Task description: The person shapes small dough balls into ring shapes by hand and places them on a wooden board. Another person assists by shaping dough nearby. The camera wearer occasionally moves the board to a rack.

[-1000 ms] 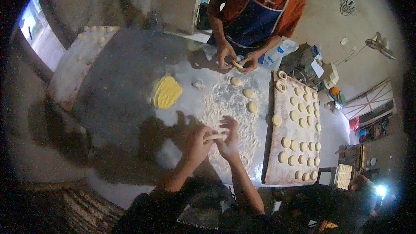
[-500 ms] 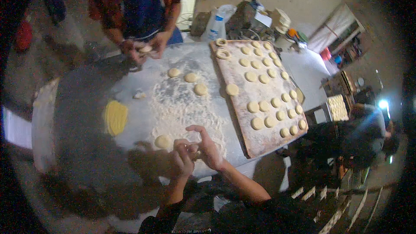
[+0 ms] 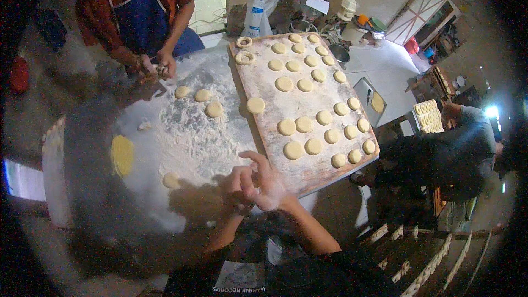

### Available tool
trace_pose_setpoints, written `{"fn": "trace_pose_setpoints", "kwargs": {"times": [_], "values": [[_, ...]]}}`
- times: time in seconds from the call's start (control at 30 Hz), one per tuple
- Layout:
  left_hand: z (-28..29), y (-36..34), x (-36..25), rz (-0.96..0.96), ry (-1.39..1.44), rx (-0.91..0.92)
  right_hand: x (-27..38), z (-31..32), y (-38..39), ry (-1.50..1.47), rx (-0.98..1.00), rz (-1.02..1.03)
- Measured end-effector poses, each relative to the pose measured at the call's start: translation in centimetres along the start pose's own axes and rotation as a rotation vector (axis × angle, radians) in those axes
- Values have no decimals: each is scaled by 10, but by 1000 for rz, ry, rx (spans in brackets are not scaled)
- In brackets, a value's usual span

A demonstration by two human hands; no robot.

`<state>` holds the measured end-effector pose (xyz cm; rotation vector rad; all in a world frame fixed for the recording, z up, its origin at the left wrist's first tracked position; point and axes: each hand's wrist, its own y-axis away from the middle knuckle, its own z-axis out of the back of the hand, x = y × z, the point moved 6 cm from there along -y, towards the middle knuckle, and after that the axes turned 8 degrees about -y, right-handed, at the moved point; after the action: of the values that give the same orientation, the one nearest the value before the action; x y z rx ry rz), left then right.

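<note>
My left hand (image 3: 240, 188) and my right hand (image 3: 268, 191) are brought together over the near edge of the floury table. The left fingers are curled in against the right hand. On the right, one finger sticks out while the others are bent. Whatever lies between them, if anything, is hidden. A round dough disc (image 3: 171, 180) lies left of my hands, partly in shadow. Farther off are three dough discs, one of them a larger dough disc (image 3: 214, 109). Just beyond my right hand is a flour-dusted wooden board (image 3: 324, 98) bearing several dough discs in rows.
Two dough rings (image 3: 244, 58) sit at the board's far left corner. A yellow flat mass (image 3: 122, 155) rests on the table's left. Across the table, a co-worker's hands (image 3: 155, 69) handle something small. Another person (image 3: 462, 143) bends near a filled tray (image 3: 428, 115) at right.
The view has shifted, so the table and board appear farther left. My hands stay together, now nearer the board's edge in the picture. The co-worker's hands are still together.
</note>
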<state>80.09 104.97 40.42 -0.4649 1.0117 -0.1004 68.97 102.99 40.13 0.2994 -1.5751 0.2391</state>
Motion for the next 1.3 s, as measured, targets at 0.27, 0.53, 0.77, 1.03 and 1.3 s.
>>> {"fn": "trace_pose_setpoints", "kwargs": {"times": [0.27,0.53,0.77,1.03,1.3], "values": [[-72,2,-34,195,30,141,-7,79,23,-288,162,101],[-122,19,-36,248,16,240,-20,137,39,-592,31,-26],[-132,27,-39,110,-179,77,-30,141,29,167,16,-123],[-116,31,-3,395,-589,382,-55,148,36,657,-51,-148],[-140,-4,0,373,-508,435,-50,216,25,872,-459,67]]}}
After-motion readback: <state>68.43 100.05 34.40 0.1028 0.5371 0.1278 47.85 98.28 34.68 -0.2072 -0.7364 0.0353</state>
